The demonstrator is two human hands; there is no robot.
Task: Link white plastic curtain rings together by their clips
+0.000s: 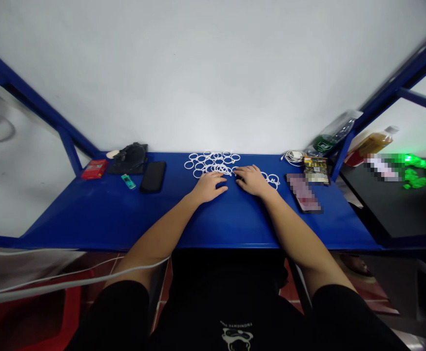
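Note:
A heap of several white plastic rings (213, 162) lies on the blue table (125, 214) near the wall. My left hand (210, 186) rests palm down just in front of the heap, fingers stretched toward it. My right hand (251, 179) lies beside it, fingers flat and pointing left at the rings. A smaller cluster of white rings (272, 179) sits right of my right hand. Neither hand visibly holds anything.
Left on the table: a red box (95, 168), a black pouch (129, 157), a green lighter (128, 181), a black phone (153, 176). Right: a white cable (293, 156), a dark packet (316, 170), a second phone (304, 193), bottles (332, 132) behind the blue frame.

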